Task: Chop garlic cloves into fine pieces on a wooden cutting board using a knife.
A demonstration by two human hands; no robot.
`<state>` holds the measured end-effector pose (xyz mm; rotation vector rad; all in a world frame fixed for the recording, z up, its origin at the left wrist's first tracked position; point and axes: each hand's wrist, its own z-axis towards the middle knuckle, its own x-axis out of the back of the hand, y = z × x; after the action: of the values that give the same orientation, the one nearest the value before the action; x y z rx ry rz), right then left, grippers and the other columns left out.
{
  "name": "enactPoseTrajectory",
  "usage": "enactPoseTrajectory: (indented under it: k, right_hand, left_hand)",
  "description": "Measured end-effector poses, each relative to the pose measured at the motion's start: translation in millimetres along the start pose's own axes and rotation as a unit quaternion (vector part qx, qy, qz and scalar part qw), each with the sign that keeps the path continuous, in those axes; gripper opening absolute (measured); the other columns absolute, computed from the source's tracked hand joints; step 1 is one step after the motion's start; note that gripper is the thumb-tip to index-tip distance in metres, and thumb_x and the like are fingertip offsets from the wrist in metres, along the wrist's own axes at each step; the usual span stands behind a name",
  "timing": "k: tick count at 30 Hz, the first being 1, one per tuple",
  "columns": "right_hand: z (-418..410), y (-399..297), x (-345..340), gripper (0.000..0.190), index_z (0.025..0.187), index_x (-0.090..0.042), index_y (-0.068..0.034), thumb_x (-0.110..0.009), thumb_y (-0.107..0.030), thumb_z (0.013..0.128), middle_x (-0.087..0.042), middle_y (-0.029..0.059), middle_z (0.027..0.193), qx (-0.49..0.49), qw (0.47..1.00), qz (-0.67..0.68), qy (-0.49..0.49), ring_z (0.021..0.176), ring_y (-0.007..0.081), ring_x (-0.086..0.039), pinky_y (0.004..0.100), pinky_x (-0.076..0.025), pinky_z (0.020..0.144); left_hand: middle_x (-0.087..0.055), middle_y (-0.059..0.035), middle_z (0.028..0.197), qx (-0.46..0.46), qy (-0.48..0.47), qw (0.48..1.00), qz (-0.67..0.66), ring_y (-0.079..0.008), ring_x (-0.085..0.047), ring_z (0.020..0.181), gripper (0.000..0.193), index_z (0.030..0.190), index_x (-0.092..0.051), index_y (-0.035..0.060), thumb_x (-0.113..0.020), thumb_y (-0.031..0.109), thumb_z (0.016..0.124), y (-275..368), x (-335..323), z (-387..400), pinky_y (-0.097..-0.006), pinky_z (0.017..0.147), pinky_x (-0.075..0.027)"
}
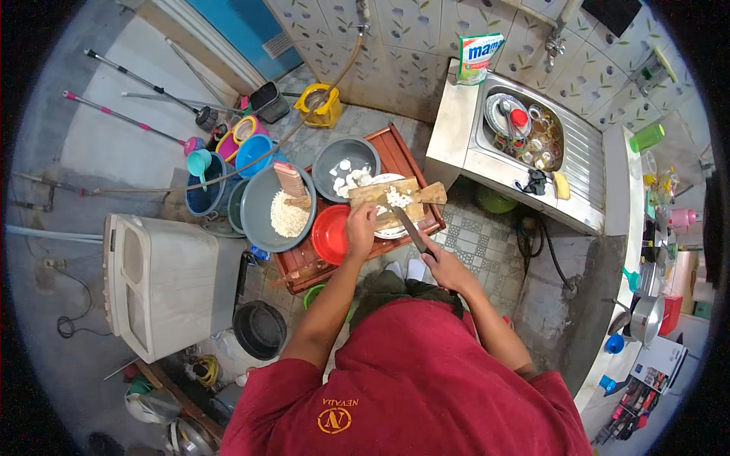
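Note:
My right hand (447, 267) grips the dark handle of a kitchen knife (409, 227), its blade pointing over the wooden cutting board (365, 196). Small white diced pieces (399, 197) lie on the board beside the blade tip. My left hand (361, 228) is at the board's near left edge, fingers bent; whether it holds a piece is too small to tell. The board rests across a white plate (393, 232). Behind it, a grey basin (346, 165) holds larger white pieces. A red bowl (331, 235) and a large grey basin (251, 214) with many chopped white pieces stand to the left.
These stand on a low reddish wooden table (383, 142). A grater-like pink-edged tool (290, 180) leans in the large basin. A steel sink (485, 137) with dishes is at upper right, a washing machine (171, 279) at left. Buckets and a hose (274, 149) lie beyond the basins.

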<state>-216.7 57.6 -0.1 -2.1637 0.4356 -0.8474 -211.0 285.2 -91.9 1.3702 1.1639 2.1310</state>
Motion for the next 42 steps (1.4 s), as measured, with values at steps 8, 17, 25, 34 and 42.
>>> enactPoseTrajectory:
  k: [8,17,25,34,42]
  right_hand:
    - [1,0,0,0.051,0.138,-0.027,-0.022,-0.044,-0.022,0.090,-0.056,0.0276,0.107,0.004,1.000,-0.002,-0.022,0.102,0.0407,-0.054,0.0403,-0.040,0.089]
    - [10,7,-10,0.051,0.138,-0.026,-0.021,-0.043,-0.020,0.089,-0.056,0.0312,0.099,0.080,0.996,-0.012,0.033,0.095,0.0439,-0.054,0.0461,-0.043,0.083]
    - [43,-2,-23,0.050,0.136,-0.028,-0.013,-0.042,-0.014,0.088,-0.056,0.0336,0.088,0.101,0.990,-0.086,0.041,0.084,0.0454,-0.056,0.0515,-0.043,0.073]
    - [47,-1,-20,0.051,0.137,-0.027,-0.013,-0.043,-0.015,0.088,-0.057,0.0321,0.079,0.125,0.985,-0.107,0.046,0.074,0.0453,-0.057,0.0514,-0.044,0.068]
    - [43,19,-40,0.054,0.138,-0.023,-0.017,-0.042,-0.014,0.089,-0.057,0.0294,0.073,0.119,0.987,-0.095,0.054,0.068,0.0447,-0.057,0.0540,-0.043,0.064]
  left_hand:
    - [-0.064,-0.0127,0.081,-0.106,-0.009,0.993,0.052,-0.0289,-0.058,0.081,0.011,0.085,-0.065,0.0023,-0.063,0.004,0.074,-16,-2,-8,-0.0351,0.073,-0.046]
    - [-0.063,-0.0144,0.084,-0.025,0.015,0.998,0.049,-0.0309,-0.058,0.082,0.010,0.082,-0.065,0.0002,-0.063,0.003,0.073,4,-4,-12,-0.0368,0.074,-0.046]
    - [-0.063,-0.0155,0.084,-0.065,-0.013,0.996,0.063,-0.0315,-0.059,0.080,0.010,0.081,-0.064,-0.0018,-0.063,0.002,0.072,-11,-8,-12,-0.0360,0.072,-0.047]
    - [-0.062,-0.0163,0.083,-0.058,0.005,0.995,0.083,-0.0330,-0.059,0.080,0.008,0.078,-0.062,-0.0027,-0.062,0.000,0.071,-12,-12,-11,-0.0369,0.072,-0.047]
    - [-0.060,-0.0166,0.084,-0.052,0.010,0.997,0.054,-0.0339,-0.057,0.081,0.007,0.078,-0.060,-0.0023,-0.062,0.001,0.071,-6,-10,-16,-0.0383,0.072,-0.046]
